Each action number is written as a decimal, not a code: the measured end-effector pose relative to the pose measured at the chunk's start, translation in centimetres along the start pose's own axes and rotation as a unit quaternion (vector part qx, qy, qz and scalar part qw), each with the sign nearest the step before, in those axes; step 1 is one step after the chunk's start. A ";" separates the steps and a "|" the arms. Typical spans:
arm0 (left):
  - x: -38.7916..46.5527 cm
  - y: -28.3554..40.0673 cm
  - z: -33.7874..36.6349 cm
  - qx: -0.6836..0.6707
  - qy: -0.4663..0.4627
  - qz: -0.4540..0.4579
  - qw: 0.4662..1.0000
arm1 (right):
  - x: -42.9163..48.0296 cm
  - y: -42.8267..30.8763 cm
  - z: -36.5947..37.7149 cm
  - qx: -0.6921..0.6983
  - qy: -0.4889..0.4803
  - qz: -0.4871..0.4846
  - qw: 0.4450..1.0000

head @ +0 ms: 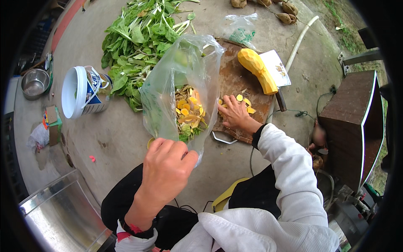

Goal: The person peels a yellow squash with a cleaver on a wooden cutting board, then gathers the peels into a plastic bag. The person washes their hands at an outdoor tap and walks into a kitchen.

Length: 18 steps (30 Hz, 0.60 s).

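My left hand is closed on the near rim of a clear plastic bag, holding its mouth open. Inside the bag lie vegetable scraps: yellow-orange slices, peelings and green leaves. My right hand rests fingers down on a worn wooden cutting board, beside the bag's right side. Its fingers are spread over yellow slices, some of them partly hidden beneath it. A long peeled yellow squash lies on the board, overlapping the blade of a cleaver with a dark handle.
Leafy greens are heaped behind the bag. A white bucket lies tipped at the left, near a steel bowl. A crumpled plastic bag and brown tubers lie beyond the board. A brown box stands at the right.
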State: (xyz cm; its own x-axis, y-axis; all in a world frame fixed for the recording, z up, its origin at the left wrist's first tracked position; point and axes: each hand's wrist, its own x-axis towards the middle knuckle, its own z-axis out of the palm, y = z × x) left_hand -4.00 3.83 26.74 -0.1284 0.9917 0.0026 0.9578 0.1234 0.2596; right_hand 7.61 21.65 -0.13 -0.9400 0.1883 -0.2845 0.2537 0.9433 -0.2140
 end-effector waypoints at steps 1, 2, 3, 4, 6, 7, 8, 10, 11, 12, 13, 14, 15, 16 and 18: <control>0.1 0.0 0.1 0.000 -0.001 0.004 1.000 | -0.3 -0.1 0.0 -0.001 -0.009 -0.003 1.000; 0.2 0.1 0.2 0.000 -0.001 0.007 1.000 | -0.8 -0.2 -0.1 0.000 -0.018 -0.007 1.000; 0.2 0.1 0.2 0.000 -0.002 0.011 1.000 | -1.2 -0.2 0.0 0.000 -0.028 -0.010 1.000; 0.3 0.2 0.3 0.001 -0.002 0.014 1.000 | -1.6 -0.2 0.1 -0.028 -0.018 -0.016 0.999; 0.3 0.3 0.4 0.002 -0.002 0.021 1.000 | -1.9 0.0 0.3 -0.074 -0.017 -0.030 0.997; 0.3 0.4 0.5 0.003 -0.001 0.023 1.000 | -2.0 0.2 0.5 -0.070 0.009 -0.040 0.997; 0.2 0.4 0.6 0.003 -0.001 0.026 1.000 | -1.7 0.6 0.7 -0.058 0.012 -0.050 0.997; 0.2 0.6 0.7 0.001 0.001 0.030 1.000 | -1.2 1.6 1.3 -0.027 0.052 -0.067 0.996; 0.2 0.6 0.8 -0.003 -0.001 0.029 1.000 | -1.0 2.1 1.6 -0.016 0.044 -0.064 0.997; 0.1 0.7 0.8 0.000 0.001 0.032 0.999 | -0.8 2.6 1.9 -0.005 0.036 -0.060 0.998; 0.1 0.7 0.8 0.001 0.000 0.032 0.999 | -0.7 3.0 2.2 0.001 0.011 -0.049 0.999; 0.1 0.7 0.8 0.003 -0.001 0.032 0.999 | -0.7 3.3 2.5 0.035 0.024 -0.048 0.998; 0.0 0.7 0.9 0.001 -0.001 0.033 0.999 | -0.7 3.5 2.8 0.048 0.052 -0.057 0.996; 0.0 0.7 0.9 -0.001 -0.001 0.033 0.999 | -0.6 3.5 3.1 0.052 0.056 -0.054 0.996; -0.1 0.6 1.1 -0.003 -0.003 0.034 0.999 | -0.7 3.6 3.8 0.077 0.060 -0.040 0.994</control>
State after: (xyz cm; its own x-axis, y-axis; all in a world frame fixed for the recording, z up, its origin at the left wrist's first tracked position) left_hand -3.10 3.89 25.88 -0.0615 0.9980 0.0153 0.9625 0.0552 0.2654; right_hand 10.01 23.86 -4.25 -0.9767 0.1535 -0.1500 0.1998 0.9052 -0.3751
